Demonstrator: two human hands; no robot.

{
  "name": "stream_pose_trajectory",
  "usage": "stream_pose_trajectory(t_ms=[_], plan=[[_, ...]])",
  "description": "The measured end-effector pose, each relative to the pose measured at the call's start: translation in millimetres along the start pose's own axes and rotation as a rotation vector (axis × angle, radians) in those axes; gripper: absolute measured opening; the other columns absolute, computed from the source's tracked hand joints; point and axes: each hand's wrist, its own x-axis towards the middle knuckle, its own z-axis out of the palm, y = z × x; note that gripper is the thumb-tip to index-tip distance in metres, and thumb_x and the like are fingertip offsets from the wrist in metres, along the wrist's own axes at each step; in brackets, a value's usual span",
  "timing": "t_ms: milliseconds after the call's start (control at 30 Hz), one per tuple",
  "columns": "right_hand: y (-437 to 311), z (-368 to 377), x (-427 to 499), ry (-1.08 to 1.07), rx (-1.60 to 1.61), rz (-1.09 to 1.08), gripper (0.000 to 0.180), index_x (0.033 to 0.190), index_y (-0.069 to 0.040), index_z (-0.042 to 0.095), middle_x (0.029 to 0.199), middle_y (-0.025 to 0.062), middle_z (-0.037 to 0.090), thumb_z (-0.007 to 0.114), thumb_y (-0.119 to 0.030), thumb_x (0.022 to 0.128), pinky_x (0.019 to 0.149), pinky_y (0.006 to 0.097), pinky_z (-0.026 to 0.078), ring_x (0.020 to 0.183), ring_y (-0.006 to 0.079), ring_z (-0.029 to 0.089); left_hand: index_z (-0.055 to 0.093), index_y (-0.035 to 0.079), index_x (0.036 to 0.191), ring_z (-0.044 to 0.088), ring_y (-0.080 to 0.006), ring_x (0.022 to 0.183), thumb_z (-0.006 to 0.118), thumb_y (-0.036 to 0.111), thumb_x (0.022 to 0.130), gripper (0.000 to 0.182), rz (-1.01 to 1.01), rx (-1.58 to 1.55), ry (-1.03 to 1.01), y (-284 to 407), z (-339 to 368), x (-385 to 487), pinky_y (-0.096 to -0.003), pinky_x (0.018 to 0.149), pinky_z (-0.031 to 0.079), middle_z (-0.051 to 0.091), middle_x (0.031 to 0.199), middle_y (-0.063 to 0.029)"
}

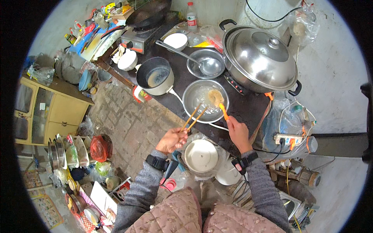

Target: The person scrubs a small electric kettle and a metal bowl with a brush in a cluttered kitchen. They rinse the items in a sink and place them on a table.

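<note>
My left hand (pixel 172 139) grips a pair of wooden chopsticks (pixel 193 117), held slightly apart, their tips over the near left part of a steel bowl (pixel 185 100). Shallow water shows in that bowl. My right hand (pixel 239 134) is closed around the orange handle (pixel 223 111) of a scrubbing brush, whose round tan bristle head (pixel 215 97) sits inside the bowl on the right. Behind stands a second steel bowl (pixel 191 70), with a metal ladle (pixel 210 66) resting in it. A cream electric pot (pixel 157 87) with a dark interior is at the left.
A large lidded steel wok (pixel 259 58) stands at the right, beside a power strip (pixel 288 139). White bowls (pixel 175 40), a plastic bottle (pixel 191 16) and a dark wok (pixel 148 17) are farther back. Below the table edge is a lidded pale bucket (pixel 201 154).
</note>
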Motion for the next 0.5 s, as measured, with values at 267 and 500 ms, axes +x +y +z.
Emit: stream_pose_trajectory(t_ms=[267,500], plan=[[-31.7,-28.2,-40.7,-0.028,0.235,0.039,0.020,0.099,-0.006,0.062,0.061,0.0189,0.056,0.056,-0.020,0.087,0.045,0.0399,0.042,0.054,0.0343,0.059,0.043,-0.005,0.120,0.060,-0.0280,0.099,0.033,0.047,0.095,0.059,-0.091,-0.251,-0.148,11.1,3.8,45.8,-0.0378,0.079,0.054,0.057,0.110,-0.0213],[-42.2,-17.7,-54.0,-0.107,0.232,-0.043,0.022,0.103,-0.002,0.062,0.065,0.0197,0.058,0.058,-0.015,0.086,0.047,0.0347,0.043,0.053,0.0294,0.061,0.036,-0.011,0.123,0.051,-0.0373,0.112,0.017,0.060,0.092,0.080,-0.117,-0.336,-0.263,20.7,10.8,57.1,-0.0483,0.094,0.044,0.048,0.120,-0.0314]])
